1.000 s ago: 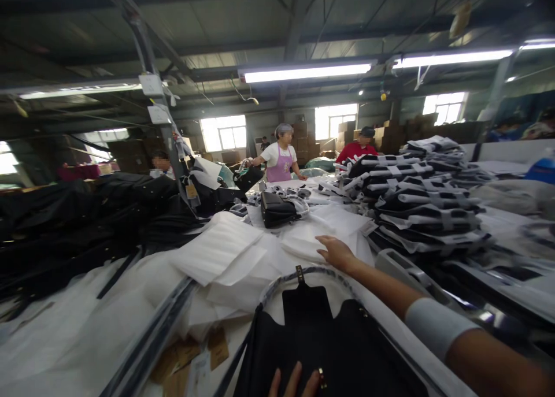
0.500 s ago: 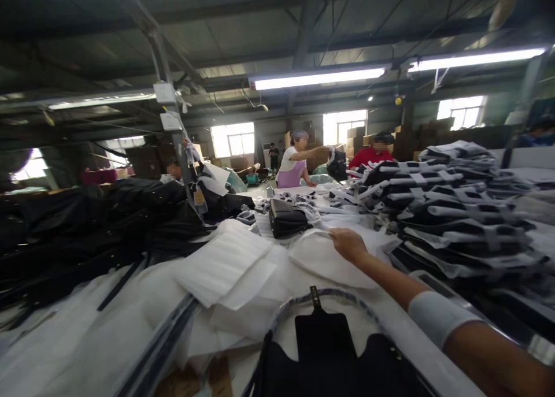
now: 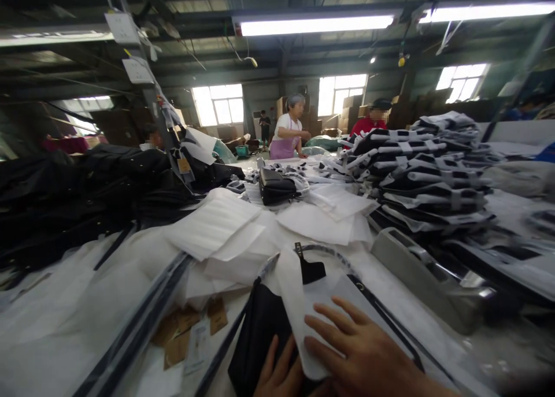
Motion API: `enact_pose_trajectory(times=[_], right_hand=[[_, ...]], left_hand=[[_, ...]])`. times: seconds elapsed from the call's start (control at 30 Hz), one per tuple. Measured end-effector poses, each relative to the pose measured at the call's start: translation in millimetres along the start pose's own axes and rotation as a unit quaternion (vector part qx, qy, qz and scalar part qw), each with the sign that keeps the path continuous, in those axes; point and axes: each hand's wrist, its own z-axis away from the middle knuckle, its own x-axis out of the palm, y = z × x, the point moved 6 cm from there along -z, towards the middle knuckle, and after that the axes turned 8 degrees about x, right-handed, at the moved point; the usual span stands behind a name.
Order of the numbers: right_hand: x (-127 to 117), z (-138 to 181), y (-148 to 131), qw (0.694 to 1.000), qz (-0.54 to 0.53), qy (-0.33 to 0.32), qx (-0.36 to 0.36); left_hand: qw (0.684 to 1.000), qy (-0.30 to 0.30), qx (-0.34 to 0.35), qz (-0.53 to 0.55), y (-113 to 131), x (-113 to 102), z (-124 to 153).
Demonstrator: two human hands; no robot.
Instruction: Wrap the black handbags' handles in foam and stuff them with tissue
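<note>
A black handbag [image 3: 251,333] lies in front of me, its wrapped handle [image 3: 333,258] arching away at the top. A thin white foam sheet [image 3: 290,281] covers much of its front, and the black strap tab [image 3: 313,270] shows beside the sheet's upper part. My right hand [image 3: 364,345] rests on the sheet with fingers spread. Lower down, my left hand [image 3: 280,371] touches the bag's black side and the sheet's edge, fingers stretched out and partly cut off by the frame's bottom.
White foam sheets [image 3: 212,223] are stacked beyond the bag. Brown paper tags [image 3: 176,356] lie to the left. A grey tape dispenser [image 3: 416,275] stands right, before a tall pile of wrapped bags [image 3: 429,171]. Black bags [image 3: 78,195] fill the far left. Co-workers [image 3: 288,125] are across the table.
My right hand has come back from the foam pile to the handbag, and a foam sheet now covers the bag's front. My left hand has come into view. The camera has tilted down.
</note>
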Motion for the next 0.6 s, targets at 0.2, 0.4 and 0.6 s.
enact_pose_trajectory(times=[0.2, 0.4, 0.6], right_hand=[[48.1, 25.6, 1.9, 0.995, -0.006, -0.088, 0.045], [50.1, 38.8, 1.2, 0.995, 0.028, -0.068, 0.074], [44.4, 40.8, 1.6, 0.99, -0.012, -0.105, 0.09]], left_hand=[[0.996, -0.055, 0.049, 0.059, -1.2, -8.3, -4.2], [0.994, -0.078, -0.046, 0.069, 1.6, -1.1, 4.2], [0.988, -0.106, -0.015, 0.113, 1.8, 2.2, 8.0]])
